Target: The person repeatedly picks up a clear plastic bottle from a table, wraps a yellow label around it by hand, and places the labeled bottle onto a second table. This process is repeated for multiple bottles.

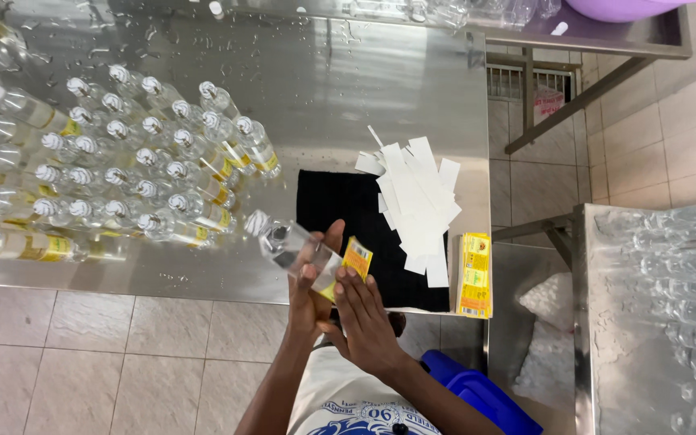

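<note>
Fingers (309,259) of the left hand (309,298) wrap a clear bottle (287,244), held tilted above the steel desk (364,89) edge; right hand (364,322) fingers press a yellow label (356,258) flat onto it. Capped bottles (147,173) lie in rows left, black cloth (348,209) and white backing strips (416,205) beyond, a yellow label stack (475,275) right.

Yellow label (357,258), black cloth (348,209), white paper strips (416,201), purple basin (618,8)

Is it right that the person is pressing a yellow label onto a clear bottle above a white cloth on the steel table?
Not quite: the cloth is black, not white. The head view shows both hands pressing the yellow label onto the clear bottle above it, on the steel table.
</note>
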